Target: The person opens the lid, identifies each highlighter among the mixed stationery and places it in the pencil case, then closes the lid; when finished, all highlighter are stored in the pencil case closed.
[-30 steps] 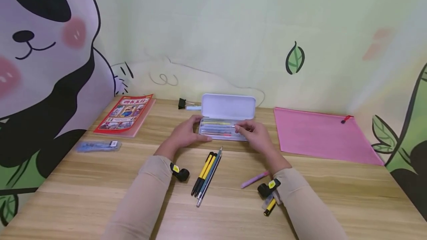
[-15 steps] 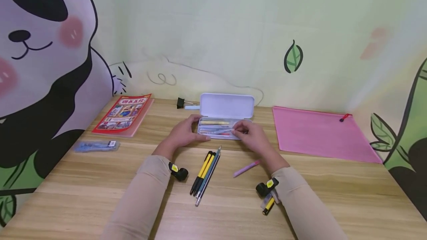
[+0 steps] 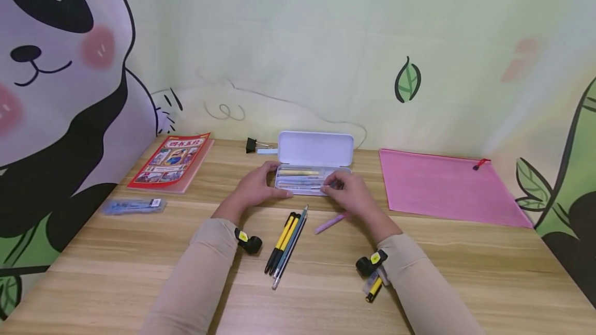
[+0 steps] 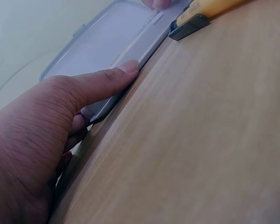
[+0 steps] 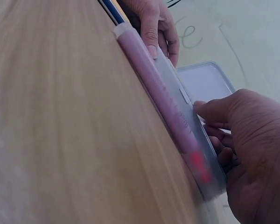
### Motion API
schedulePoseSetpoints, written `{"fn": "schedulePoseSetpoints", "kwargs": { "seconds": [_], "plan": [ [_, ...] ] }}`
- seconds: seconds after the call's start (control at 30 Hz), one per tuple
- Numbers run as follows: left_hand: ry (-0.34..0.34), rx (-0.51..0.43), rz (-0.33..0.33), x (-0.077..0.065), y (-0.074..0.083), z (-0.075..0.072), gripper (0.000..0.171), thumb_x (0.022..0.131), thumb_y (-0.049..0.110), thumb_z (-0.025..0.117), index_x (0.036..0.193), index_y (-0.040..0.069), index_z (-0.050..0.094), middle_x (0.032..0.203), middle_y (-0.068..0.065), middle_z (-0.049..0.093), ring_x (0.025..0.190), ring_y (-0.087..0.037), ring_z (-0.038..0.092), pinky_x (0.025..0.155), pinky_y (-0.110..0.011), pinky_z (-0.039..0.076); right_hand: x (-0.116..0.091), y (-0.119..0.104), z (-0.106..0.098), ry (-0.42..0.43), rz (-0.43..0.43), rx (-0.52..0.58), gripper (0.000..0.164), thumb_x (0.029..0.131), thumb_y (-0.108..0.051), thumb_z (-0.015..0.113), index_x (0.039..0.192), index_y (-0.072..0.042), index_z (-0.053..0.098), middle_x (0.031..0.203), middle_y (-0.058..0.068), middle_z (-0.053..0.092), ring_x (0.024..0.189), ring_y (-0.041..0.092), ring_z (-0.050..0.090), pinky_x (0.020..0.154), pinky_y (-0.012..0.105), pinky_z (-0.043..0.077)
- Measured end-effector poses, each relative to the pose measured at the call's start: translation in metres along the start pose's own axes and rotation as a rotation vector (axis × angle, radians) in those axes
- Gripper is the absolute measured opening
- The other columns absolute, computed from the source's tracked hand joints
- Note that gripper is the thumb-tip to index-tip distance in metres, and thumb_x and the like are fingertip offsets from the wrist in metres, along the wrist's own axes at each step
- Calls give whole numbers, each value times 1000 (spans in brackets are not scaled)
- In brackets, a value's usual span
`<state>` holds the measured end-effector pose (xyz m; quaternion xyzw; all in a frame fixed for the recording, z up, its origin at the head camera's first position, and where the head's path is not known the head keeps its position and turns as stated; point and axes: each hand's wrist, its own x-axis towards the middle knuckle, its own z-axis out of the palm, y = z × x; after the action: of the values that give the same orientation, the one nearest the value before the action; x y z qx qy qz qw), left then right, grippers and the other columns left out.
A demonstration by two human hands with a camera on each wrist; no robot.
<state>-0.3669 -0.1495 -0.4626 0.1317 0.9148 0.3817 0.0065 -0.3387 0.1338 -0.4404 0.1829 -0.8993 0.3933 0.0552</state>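
The pencil case [image 3: 315, 149] lies with its lid raised, several slim pens [image 3: 298, 172] in its tray. My left hand [image 3: 253, 185] grips its left end, thumb along the front wall in the left wrist view. At the tray's right side my right hand [image 3: 351, 193] has thumb and fingers bent together, pinching the end of a thin pale pen [image 3: 313, 186] over the front row. In the right wrist view those fingertips are partly hidden behind the case wall. A purple pen with a pink end [image 3: 329, 224] is on the table below my right hand.
Yellow-black pens and pencils [image 3: 286, 247] lie in front of the case. A yellow-black item [image 3: 374, 289] sits by my right sleeve. A pink zip pouch [image 3: 447, 187] is right; a red booklet [image 3: 172, 159] and clear packet [image 3: 134, 206] left; a black binder clip [image 3: 251, 145] behind.
My right hand has drawn slightly left and nearer the tray's front with the thin pen. The purple pen has rolled left and toward the case. My left hand keeps its grip.
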Motion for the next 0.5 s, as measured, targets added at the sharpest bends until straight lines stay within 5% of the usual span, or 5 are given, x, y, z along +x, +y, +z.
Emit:
{"fn": "schedulePoseSetpoints", "kwargs": {
  "seconds": [0.23, 0.5],
  "plan": [
    [4, -7, 1, -2, 2, -1, 103, 66, 61, 87, 150, 18, 43, 149, -6, 50, 141, -31, 39, 118, -52, 27, 0, -10, -14, -39, -66, -54, 16, 95, -23, 70, 105, -10, 72, 98, 5, 68, 90, 22, 61, 78, 37, 51],
    [3, -12, -2, -4, 4, -2, 101, 68, 59, 87, 150, 19, 43, 149, -6, 49, 141, -31, 40, 117, -53, 28, -8, -25, -48, -366, -227, -172, 20, 90, -11, 73, 109, -10, 76, 99, 1, 73, 88, 17, 62, 77, 35, 52]
  ]
}}
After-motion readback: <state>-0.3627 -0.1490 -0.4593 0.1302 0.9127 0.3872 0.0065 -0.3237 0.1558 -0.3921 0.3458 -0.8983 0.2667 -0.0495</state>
